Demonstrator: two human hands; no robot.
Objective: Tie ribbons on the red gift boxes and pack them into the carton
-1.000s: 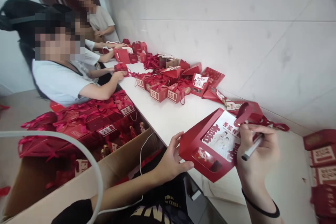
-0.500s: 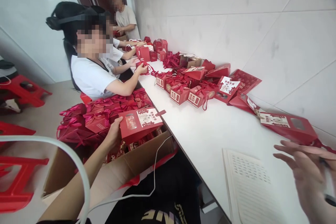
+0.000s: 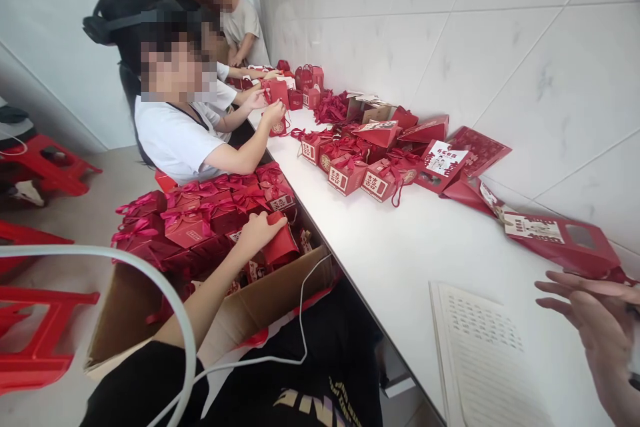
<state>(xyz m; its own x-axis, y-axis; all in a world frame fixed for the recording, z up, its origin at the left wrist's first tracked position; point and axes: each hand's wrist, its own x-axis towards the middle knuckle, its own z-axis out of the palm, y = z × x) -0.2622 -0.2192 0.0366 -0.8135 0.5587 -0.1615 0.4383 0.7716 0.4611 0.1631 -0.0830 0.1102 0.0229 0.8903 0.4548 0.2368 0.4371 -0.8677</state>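
My left hand (image 3: 259,235) reaches into a cardboard carton (image 3: 265,307) at the table's left side. Its fingers grip a red gift box (image 3: 281,245) near the carton's right wall. Around it stand several red gift boxes with ribbon bows (image 3: 187,227), packed in rows. At the right edge of the view, my right hand (image 3: 597,330) hovers over the white table, partly cut off. A pen (image 3: 634,312) is in it, mostly hidden now, and some fingers stretch out to the left. Below that hand lies an open lined notebook (image 3: 480,353) with handwriting.
Several red gift boxes (image 3: 345,173) are heaped on the white table (image 3: 320,207); flatter ones (image 3: 563,240) lie along the wall. A co-worker (image 3: 185,133) sits on the left, handling a red box. A white cable (image 3: 305,320) crosses the carton. Red stools (image 3: 45,340) stand left.
My left hand has moved right and slightly up with the red gift box, lowering it into the carton; its printed face has turned out of view. My right hand has shifted slightly right.
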